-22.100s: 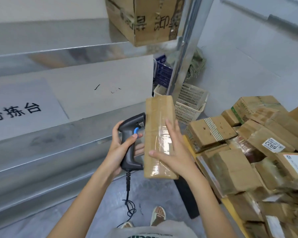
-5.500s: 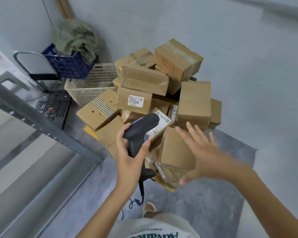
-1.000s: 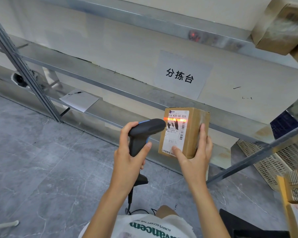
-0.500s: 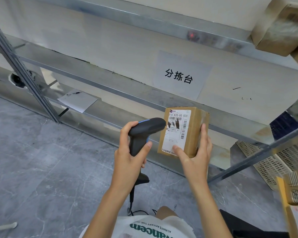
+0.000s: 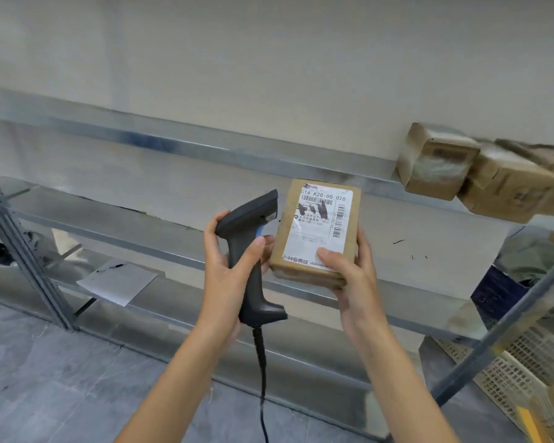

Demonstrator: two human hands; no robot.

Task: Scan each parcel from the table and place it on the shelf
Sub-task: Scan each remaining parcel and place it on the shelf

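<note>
Nearest, the person's left hand (image 5: 229,266) grips the handle of a black pistol-shaped barcode scanner (image 5: 250,251), fingers curled round it, index fingertip on the blue trigger. A dark cable (image 5: 263,378) hangs from the scanner's base. Half a second ago the scanner nose pointed at the label; now the scanner sits more upright, nose beside the parcel's left edge, and the red scan line seen a second ago is gone.

The right hand (image 5: 349,270) holds a small brown cardboard parcel with a white shipping label (image 5: 317,231), thumb pressed on the label's lower part, fingers wrapped behind the right side. Parcel is in the air, just right of the scanner, in front of the shelving, not on any shelf. It is tilted more flat-on to the viewer than before, label face up, top line reads "K20-00 028".

Behind, grey metal shelving (image 5: 173,145) runs across. The view has lifted: the printed wall sign visible earlier is out of frame. A white paper sheet (image 5: 117,281) lies on the lower left shelf, same spot. Two brown tape-wrapped cardboard boxes (image 5: 474,177) sit on the upper right shelf, blurred. Far right and low, a white perforated plastic basket (image 5: 509,372) and a dark blue crate (image 5: 496,292).
</note>
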